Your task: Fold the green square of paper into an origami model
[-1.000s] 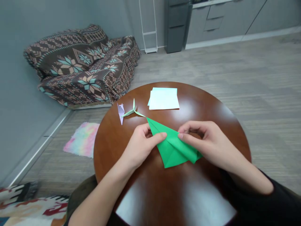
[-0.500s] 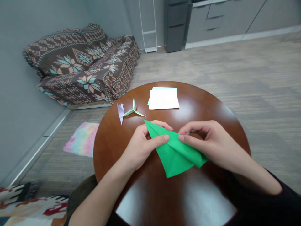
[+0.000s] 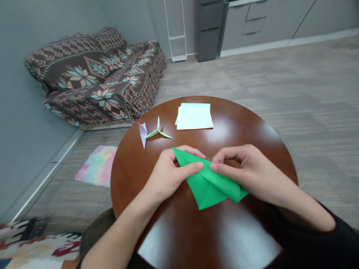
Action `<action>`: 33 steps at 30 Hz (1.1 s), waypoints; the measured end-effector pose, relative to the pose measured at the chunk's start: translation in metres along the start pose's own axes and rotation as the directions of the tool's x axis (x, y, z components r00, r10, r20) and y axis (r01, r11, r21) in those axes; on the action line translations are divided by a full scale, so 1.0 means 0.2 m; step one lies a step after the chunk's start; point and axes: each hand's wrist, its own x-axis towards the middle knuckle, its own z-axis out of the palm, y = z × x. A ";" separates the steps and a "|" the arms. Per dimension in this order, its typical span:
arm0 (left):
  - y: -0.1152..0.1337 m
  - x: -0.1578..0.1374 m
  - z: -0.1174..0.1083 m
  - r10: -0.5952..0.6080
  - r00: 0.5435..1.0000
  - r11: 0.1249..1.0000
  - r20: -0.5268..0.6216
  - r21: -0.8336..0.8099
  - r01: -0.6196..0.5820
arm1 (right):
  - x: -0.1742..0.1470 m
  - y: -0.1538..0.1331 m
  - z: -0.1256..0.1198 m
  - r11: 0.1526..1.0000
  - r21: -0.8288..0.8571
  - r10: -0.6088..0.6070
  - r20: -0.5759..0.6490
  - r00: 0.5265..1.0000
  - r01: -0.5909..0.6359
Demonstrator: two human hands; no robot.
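Observation:
A sheet of green origami paper point(image 3: 209, 190), creased and partly folded, is held above the table between both hands. My left hand point(image 3: 171, 173) grips its upper left part, thumb on top and fingers behind. On the upper right edge, my right hand point(image 3: 246, 170) pinches the paper between thumb and forefinger. The two thumbs are close together near the middle of that edge. One corner points up to the left and another hangs down toward me. The fingers behind the paper are partly hidden.
On the round brown table point(image 3: 235, 112) lie a stack of pale paper sheets point(image 3: 195, 116), a light green three-armed folded paper piece point(image 3: 158, 130) and a purple folded paper figure point(image 3: 143, 133). A patterned sofa point(image 3: 103, 78) stands behind to the left, near a fluffy pastel mat point(image 3: 97, 166).
Both thumbs have drawn slightly closer together along the paper's edge. The paper's upper left tip sits a little lower. My hands keep their hold.

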 end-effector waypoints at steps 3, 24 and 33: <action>0.00 0.00 0.00 0.001 1.000 1.000 0.015 -0.013 -0.001 | 0.00 0.00 0.00 1.000 0.022 0.004 0.017 1.000 -0.004; 0.01 0.00 0.03 -0.064 0.993 0.928 -0.101 -0.371 0.022 | -0.01 0.01 0.06 0.994 0.063 -0.081 -0.085 0.993 0.086; 0.00 0.00 0.03 -0.100 0.992 0.956 -0.076 -0.282 0.075 | 0.02 0.03 0.10 0.985 0.173 -0.023 -0.031 0.999 0.028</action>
